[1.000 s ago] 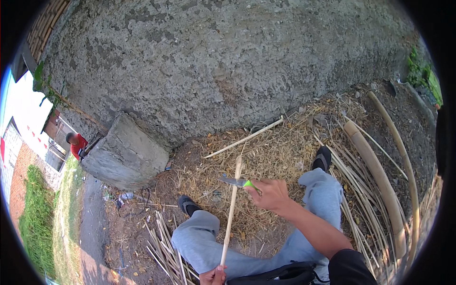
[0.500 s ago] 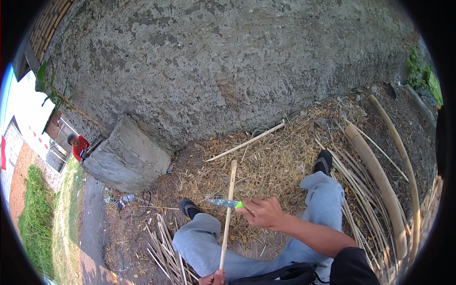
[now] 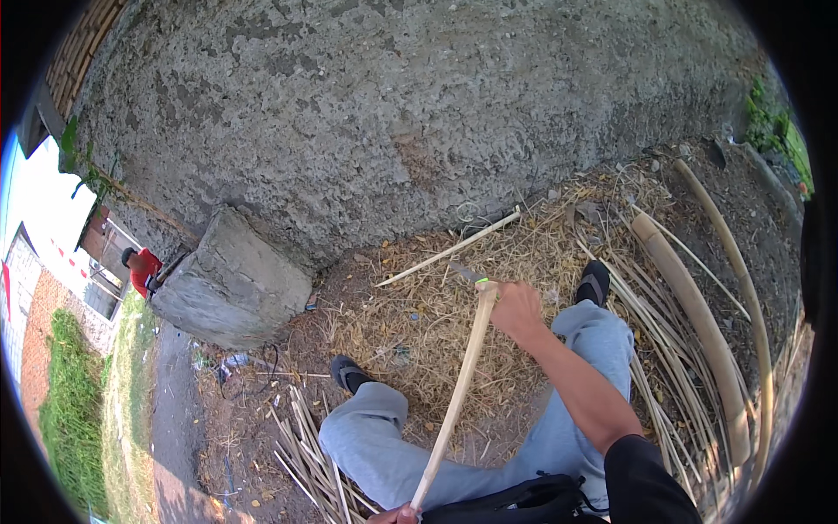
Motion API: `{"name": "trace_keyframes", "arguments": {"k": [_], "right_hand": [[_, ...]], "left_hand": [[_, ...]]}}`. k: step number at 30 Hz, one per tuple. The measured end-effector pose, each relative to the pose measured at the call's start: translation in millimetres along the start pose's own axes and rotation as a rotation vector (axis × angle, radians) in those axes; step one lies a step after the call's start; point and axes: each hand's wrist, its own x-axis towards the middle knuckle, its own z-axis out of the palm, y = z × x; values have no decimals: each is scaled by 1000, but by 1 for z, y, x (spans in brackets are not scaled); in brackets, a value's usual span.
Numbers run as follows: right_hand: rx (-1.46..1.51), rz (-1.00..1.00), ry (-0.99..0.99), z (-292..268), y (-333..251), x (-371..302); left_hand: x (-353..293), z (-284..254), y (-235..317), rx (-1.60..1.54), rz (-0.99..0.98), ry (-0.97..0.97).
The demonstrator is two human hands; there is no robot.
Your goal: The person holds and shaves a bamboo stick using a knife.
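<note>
A person in grey trousers [image 3: 576, 358] sits on bare ground [image 3: 297, 371] with legs apart, facing a rough grey wall [image 3: 436, 122]. A long, pale bamboo strip [image 3: 461, 393] slants up between the knees, from the lower edge of the view to the middle of the ground. The left hand [image 3: 397, 516], partly cut off by the lower edge, has its fingers grasping the strip's near end. The right hand [image 3: 518, 311] is at the far end, its fingers clenched around the green handle of a knife [image 3: 463, 272]; the handle is mostly hidden by the hand and the strip's tip, and the blade points away, up and to the left.

Dry shavings [image 3: 428, 327] cover the ground around the strip's far end. Another pale strip [image 3: 447, 251] lies at the ground's far edge, near the foot of the wall. A loose bundle of strips [image 3: 314, 458] lies beside the left leg. Right of the right leg are many more strips [image 3: 672, 375], a thick bamboo pole [image 3: 696, 336] and a thinner, curved pole [image 3: 736, 262]. Left of centre, a concrete block [image 3: 240, 284] stands against the wall; beyond it is a person in a red shirt [image 3: 145, 270].
</note>
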Motion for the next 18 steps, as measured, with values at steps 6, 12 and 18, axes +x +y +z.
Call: {"name": "trace_keyframes", "arguments": {"k": [6, 12, 18], "right_hand": [[190, 129, -213, 2, -3, -26], [893, 481, -214, -17, -3, -28], [996, 509, -274, -26, -8, -30]], "left_hand": [[8, -12, -27, 72, 33, 146], [12, -9, -36, 173, -55, 187], [23, -10, -38, 94, -75, 192]]}}
